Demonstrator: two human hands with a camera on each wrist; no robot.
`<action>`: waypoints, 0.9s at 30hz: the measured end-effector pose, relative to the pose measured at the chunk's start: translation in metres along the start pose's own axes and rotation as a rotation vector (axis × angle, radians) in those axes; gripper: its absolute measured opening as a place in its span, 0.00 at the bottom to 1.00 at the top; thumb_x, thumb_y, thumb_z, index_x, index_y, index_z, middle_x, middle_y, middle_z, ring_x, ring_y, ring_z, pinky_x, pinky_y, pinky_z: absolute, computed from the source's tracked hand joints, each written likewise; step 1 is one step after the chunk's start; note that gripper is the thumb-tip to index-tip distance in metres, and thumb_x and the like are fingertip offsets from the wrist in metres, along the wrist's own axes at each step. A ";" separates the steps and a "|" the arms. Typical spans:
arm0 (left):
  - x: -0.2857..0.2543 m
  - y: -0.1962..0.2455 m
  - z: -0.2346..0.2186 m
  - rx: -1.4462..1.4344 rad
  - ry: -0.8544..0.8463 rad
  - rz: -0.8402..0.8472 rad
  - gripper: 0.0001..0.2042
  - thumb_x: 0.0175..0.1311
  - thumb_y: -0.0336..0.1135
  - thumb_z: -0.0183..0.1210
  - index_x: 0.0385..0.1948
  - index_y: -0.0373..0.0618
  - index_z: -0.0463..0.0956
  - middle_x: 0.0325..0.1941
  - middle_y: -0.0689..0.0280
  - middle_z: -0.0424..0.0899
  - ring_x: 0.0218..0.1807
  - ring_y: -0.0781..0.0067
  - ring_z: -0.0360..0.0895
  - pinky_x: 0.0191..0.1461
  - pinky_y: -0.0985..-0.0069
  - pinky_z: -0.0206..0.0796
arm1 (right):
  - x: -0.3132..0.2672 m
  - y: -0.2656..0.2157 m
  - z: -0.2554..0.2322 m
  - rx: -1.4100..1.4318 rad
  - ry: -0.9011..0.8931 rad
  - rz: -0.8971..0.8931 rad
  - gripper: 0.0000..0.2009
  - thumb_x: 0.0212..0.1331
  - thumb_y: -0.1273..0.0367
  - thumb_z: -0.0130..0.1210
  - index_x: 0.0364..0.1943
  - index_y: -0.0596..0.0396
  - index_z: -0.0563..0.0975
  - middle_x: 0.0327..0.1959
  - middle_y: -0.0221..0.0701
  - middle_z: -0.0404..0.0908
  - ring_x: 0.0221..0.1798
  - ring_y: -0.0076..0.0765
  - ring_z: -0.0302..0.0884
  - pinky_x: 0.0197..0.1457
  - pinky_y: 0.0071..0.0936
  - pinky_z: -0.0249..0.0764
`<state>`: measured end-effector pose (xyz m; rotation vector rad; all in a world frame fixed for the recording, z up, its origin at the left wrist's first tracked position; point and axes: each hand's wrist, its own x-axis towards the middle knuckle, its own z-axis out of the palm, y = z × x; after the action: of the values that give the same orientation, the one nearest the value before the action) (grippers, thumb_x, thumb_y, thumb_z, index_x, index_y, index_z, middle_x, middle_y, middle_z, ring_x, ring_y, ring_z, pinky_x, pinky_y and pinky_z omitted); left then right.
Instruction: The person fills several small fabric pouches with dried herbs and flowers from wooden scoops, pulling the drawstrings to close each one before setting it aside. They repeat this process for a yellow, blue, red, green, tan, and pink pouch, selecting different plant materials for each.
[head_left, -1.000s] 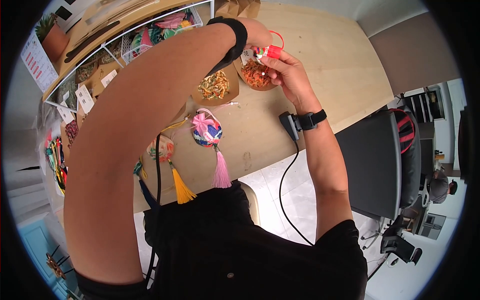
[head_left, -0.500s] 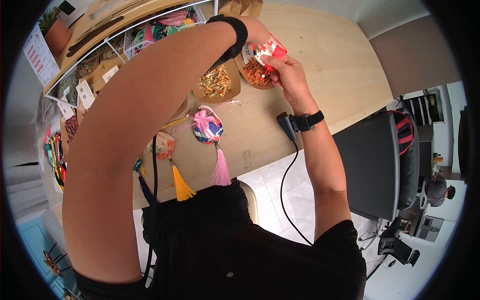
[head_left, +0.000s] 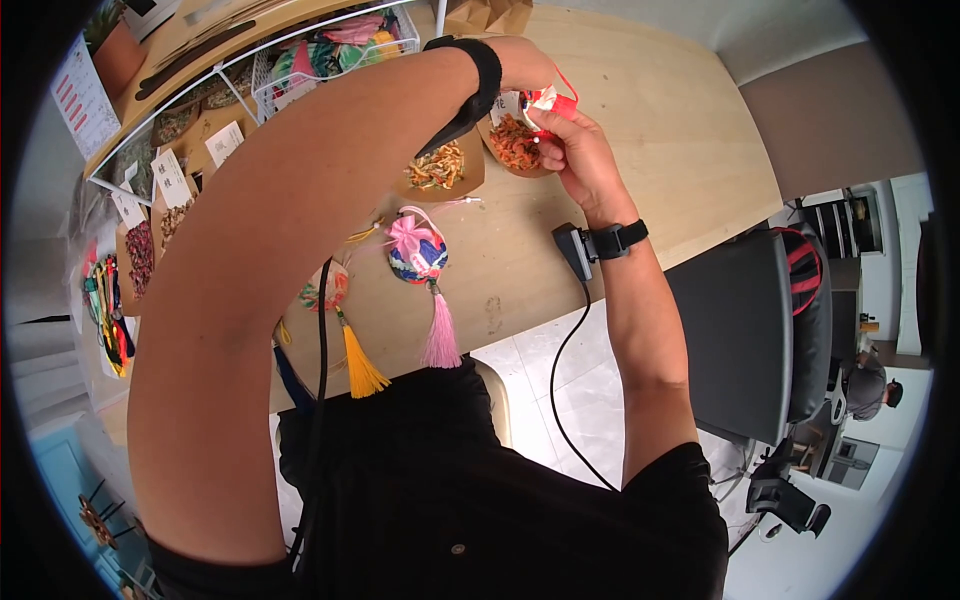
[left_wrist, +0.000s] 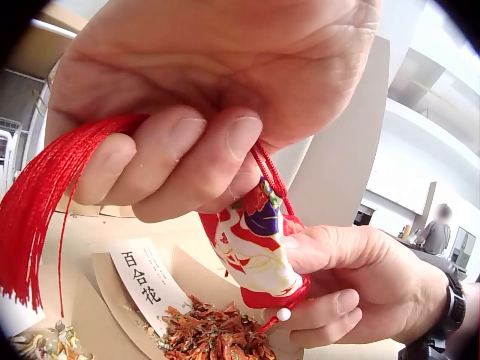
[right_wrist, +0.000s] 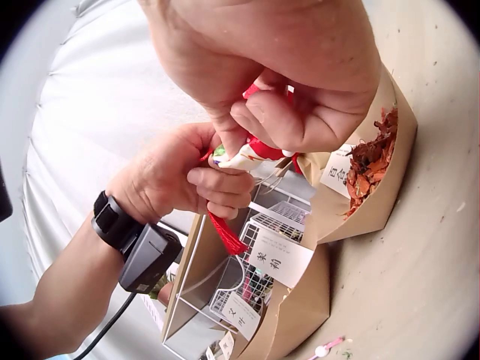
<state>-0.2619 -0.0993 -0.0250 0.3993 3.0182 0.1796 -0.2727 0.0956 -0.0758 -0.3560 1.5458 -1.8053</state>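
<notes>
A small red and white patterned pouch (head_left: 543, 100) is held between both hands above a paper tray of orange-red dried petals (head_left: 515, 145). In the left wrist view, my left hand (left_wrist: 210, 97) has its fingers curled round the cords at one end of the pouch (left_wrist: 259, 251), and a red tassel (left_wrist: 67, 180) hangs out past the fingers. My right hand (left_wrist: 352, 277) pinches the other end with thumb and fingers, near a white bead (left_wrist: 283, 314). From the right wrist view, both hands meet at the pouch, which the fingers partly cover.
On the table (head_left: 660, 130) lie a pouch with a pink tassel (head_left: 418, 258) and one with a yellow tassel (head_left: 362, 365). A tray of pale dried flowers (head_left: 437, 170) is beside the petals. Wire baskets (head_left: 400, 40) stand at the back left; a dark chair (head_left: 735, 330) is at right.
The pouch has turned between the hands, so its broad patterned face no longer shows in the head view as it did half a second ago. Both hands have stayed in nearly the same place.
</notes>
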 end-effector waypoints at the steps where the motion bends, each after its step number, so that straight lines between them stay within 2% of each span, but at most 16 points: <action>1: -0.003 0.001 -0.001 -0.023 -0.035 -0.060 0.13 0.60 0.36 0.52 0.23 0.35 0.79 0.19 0.56 0.76 0.21 0.61 0.71 0.28 0.59 0.63 | 0.000 -0.001 0.002 -0.009 0.009 -0.001 0.05 0.67 0.68 0.68 0.39 0.52 0.83 0.27 0.18 0.74 0.21 0.13 0.61 0.23 0.18 0.56; 4: -0.013 0.001 -0.002 -0.271 -0.007 -0.205 0.14 0.60 0.37 0.52 0.24 0.35 0.79 0.21 0.57 0.77 0.22 0.62 0.72 0.29 0.60 0.63 | -0.003 0.000 0.005 -0.069 0.051 -0.003 0.06 0.67 0.66 0.67 0.39 0.52 0.83 0.24 0.17 0.73 0.21 0.13 0.62 0.23 0.18 0.57; 6: -0.018 0.006 -0.004 -0.348 0.008 -0.265 0.12 0.61 0.35 0.53 0.29 0.34 0.81 0.25 0.53 0.81 0.27 0.57 0.77 0.32 0.59 0.67 | -0.002 0.003 0.005 -0.154 0.093 -0.007 0.07 0.68 0.64 0.67 0.38 0.52 0.83 0.22 0.17 0.72 0.20 0.13 0.63 0.22 0.19 0.58; 9: -0.026 0.017 -0.018 -0.264 -0.030 -0.286 0.11 0.63 0.29 0.55 0.38 0.32 0.85 0.33 0.46 0.87 0.34 0.47 0.85 0.38 0.55 0.76 | -0.005 -0.002 0.011 -0.253 0.156 -0.021 0.10 0.68 0.62 0.68 0.37 0.52 0.82 0.24 0.19 0.74 0.22 0.14 0.65 0.24 0.19 0.58; 10: -0.024 0.015 -0.019 -0.253 -0.034 -0.269 0.11 0.63 0.29 0.55 0.38 0.32 0.85 0.32 0.47 0.86 0.34 0.47 0.85 0.38 0.55 0.76 | -0.006 -0.003 0.012 -0.293 0.179 -0.036 0.10 0.68 0.62 0.68 0.36 0.52 0.82 0.24 0.19 0.74 0.22 0.14 0.65 0.24 0.19 0.59; 12: -0.021 0.011 -0.018 -0.247 -0.056 -0.233 0.11 0.63 0.30 0.56 0.37 0.32 0.85 0.32 0.47 0.86 0.33 0.48 0.84 0.37 0.55 0.75 | -0.008 -0.005 0.014 -0.375 0.226 -0.063 0.11 0.68 0.61 0.68 0.33 0.51 0.83 0.23 0.19 0.75 0.22 0.15 0.66 0.24 0.19 0.59; 16: -0.017 0.009 -0.015 -0.229 -0.046 -0.216 0.12 0.62 0.35 0.58 0.33 0.34 0.84 0.29 0.51 0.85 0.29 0.53 0.81 0.33 0.59 0.71 | -0.005 -0.001 0.006 -0.386 0.200 -0.112 0.10 0.66 0.62 0.70 0.37 0.53 0.85 0.22 0.20 0.76 0.22 0.15 0.68 0.24 0.20 0.62; 21: -0.021 0.011 -0.015 -0.643 -0.043 -0.423 0.13 0.62 0.40 0.54 0.23 0.41 0.78 0.21 0.63 0.77 0.22 0.65 0.69 0.25 0.65 0.57 | -0.013 0.002 0.005 -0.264 0.082 -0.214 0.09 0.63 0.65 0.72 0.39 0.53 0.85 0.24 0.18 0.77 0.25 0.14 0.70 0.27 0.19 0.62; 23: -0.023 0.011 -0.009 -0.754 -0.041 -0.461 0.13 0.62 0.39 0.51 0.21 0.44 0.75 0.19 0.67 0.73 0.20 0.68 0.64 0.24 0.65 0.53 | -0.014 -0.001 0.007 -0.165 0.015 -0.176 0.08 0.62 0.65 0.73 0.39 0.52 0.85 0.26 0.18 0.79 0.26 0.13 0.70 0.28 0.19 0.62; 24: -0.022 0.011 -0.008 -0.734 -0.058 -0.432 0.12 0.62 0.39 0.51 0.21 0.44 0.75 0.18 0.66 0.72 0.19 0.68 0.64 0.23 0.64 0.52 | -0.014 -0.002 0.008 -0.115 -0.019 -0.158 0.08 0.62 0.66 0.73 0.40 0.52 0.86 0.27 0.18 0.80 0.26 0.13 0.70 0.28 0.18 0.62; 27: -0.014 0.008 -0.001 -0.637 -0.087 -0.359 0.12 0.61 0.39 0.51 0.20 0.44 0.74 0.17 0.66 0.71 0.19 0.68 0.64 0.23 0.63 0.51 | -0.013 -0.003 0.013 -0.220 0.023 -0.128 0.08 0.63 0.67 0.72 0.41 0.52 0.84 0.28 0.17 0.79 0.26 0.13 0.67 0.27 0.18 0.59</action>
<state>-0.2467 -0.0949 -0.0222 -0.1835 2.6782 1.0112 -0.2561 0.0947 -0.0661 -0.5508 1.7789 -1.7430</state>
